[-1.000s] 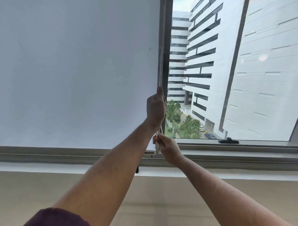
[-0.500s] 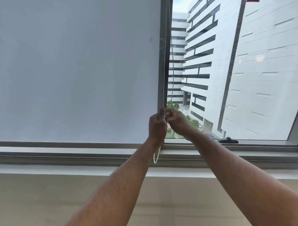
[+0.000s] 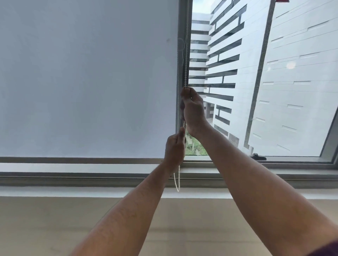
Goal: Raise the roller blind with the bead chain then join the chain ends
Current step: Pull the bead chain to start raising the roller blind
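The bead chain [image 3: 185, 60] hung along the window frame's upright [image 3: 182, 36], at the right edge of the roller blind [image 3: 87, 76], which covered its pane down to the sill. The right hand [image 3: 193, 111] pinched the chain high beside that upright; the left hand [image 3: 174, 149], just below, had its grip closed around both strands, a slack loop dangling beneath. Pulling the wrong strand, or beads slipping through either grip, would likely leave the blind down.

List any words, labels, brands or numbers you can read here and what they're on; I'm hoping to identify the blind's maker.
None can be read. The roller blind, bead chain and window frame show no print. The buildings outside carry no legible sign; the red object at the top edge is cut off.
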Demonstrator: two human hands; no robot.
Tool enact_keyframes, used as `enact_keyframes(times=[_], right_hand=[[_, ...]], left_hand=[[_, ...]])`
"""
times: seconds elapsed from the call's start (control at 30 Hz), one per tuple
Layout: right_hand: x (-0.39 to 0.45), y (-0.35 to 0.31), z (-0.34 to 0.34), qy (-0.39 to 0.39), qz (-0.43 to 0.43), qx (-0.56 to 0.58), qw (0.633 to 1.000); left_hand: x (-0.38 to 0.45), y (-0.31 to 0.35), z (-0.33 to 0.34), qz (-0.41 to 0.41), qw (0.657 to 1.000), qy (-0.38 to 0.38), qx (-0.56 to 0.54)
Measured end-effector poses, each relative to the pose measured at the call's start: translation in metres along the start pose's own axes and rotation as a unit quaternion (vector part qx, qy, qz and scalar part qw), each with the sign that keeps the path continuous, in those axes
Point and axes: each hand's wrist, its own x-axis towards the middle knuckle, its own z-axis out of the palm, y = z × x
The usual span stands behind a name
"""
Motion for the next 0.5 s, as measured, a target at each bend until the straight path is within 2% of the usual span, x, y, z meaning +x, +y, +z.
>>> enact_keyframes(times=[0.13,0.3,0.4,0.5], right_hand=[[-0.02,0.028,-0.001,0.009,-0.032,-0.046,0.998],[-0.029,0.048,-0.01,0.007,-0.081,-0.127,0.988],[-0.029,0.053,-0.012,0.005,-0.101,-0.166,0.981],[-0.033,0.065,-0.014,0.0,-0.106,-0.19,0.976]], left_hand=[[-0.008,-0.025,-0.02,-0.002,0.998,-0.025,0.064],[-0.004,-0.027,-0.042,-0.002,0.985,-0.111,0.129],[0.01,-0.009,-0.049,0.015,0.99,-0.057,0.127],[0.03,0.026,-0.05,0.028,0.999,-0.005,0.037]])
